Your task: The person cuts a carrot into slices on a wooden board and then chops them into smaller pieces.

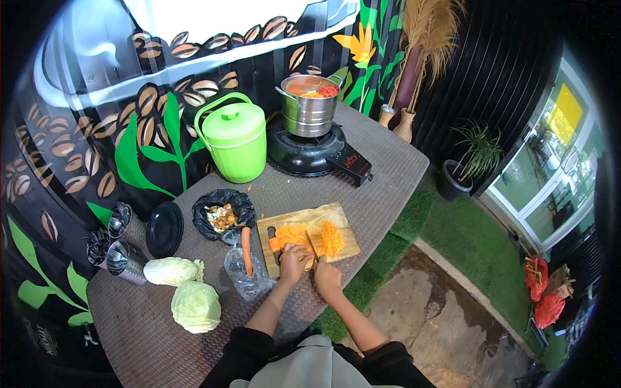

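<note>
A wooden cutting board lies at the table's front edge. My right hand is closed around the handle of a knife, its blade down on the board. Beside the blade, my left hand has its fingers bent down on carrot, partly hidden beneath them. Orange carrot slices spread over the board just beyond my left fingers. To the right of the knife rests a heap of finely diced carrot. A dark narrow object sits at the board's left side. One whole carrot lies left of the board.
A clear plastic bag and a black bag of peelings are left of the board. Cabbages, black plates and utensil holders stand further left. Behind are a green bucket and a pot on a stove.
</note>
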Motion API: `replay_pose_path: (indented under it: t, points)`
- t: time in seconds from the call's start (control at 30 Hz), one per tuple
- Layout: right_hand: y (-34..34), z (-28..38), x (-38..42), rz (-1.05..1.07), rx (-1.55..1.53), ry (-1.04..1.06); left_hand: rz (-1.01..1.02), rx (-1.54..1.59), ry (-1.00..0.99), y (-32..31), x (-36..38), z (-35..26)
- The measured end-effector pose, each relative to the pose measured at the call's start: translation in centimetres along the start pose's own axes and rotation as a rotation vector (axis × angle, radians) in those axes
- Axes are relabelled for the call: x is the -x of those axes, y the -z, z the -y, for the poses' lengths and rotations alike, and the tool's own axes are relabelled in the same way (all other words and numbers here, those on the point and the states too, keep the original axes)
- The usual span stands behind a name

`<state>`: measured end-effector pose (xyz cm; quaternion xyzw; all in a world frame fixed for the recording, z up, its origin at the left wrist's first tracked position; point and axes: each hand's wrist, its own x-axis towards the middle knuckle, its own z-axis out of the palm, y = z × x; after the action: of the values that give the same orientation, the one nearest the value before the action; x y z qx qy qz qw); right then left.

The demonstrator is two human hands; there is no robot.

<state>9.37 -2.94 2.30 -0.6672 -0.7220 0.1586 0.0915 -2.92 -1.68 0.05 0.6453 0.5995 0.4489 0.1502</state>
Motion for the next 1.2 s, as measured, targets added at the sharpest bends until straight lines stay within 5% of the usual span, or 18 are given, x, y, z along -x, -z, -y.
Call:
replay_pose_path:
  t: [0.57,0.73,1.2]
  points:
    - [0.1,-1.7,-0.5,-0.020,-0.005,0.140,-0.004,0.025,0.007,0.1,0.0,0.1]
    - [-0.4,-0.3,0.1,-0.001,-0.051,0.004,-0.001,0.008,0.004,0.0,0.1,0.1]
    - [0.7,-0.9,-1.0,0.003,-0.045,0.043,-0.007,0.044,0.008,-0.1,0.1,0.5]
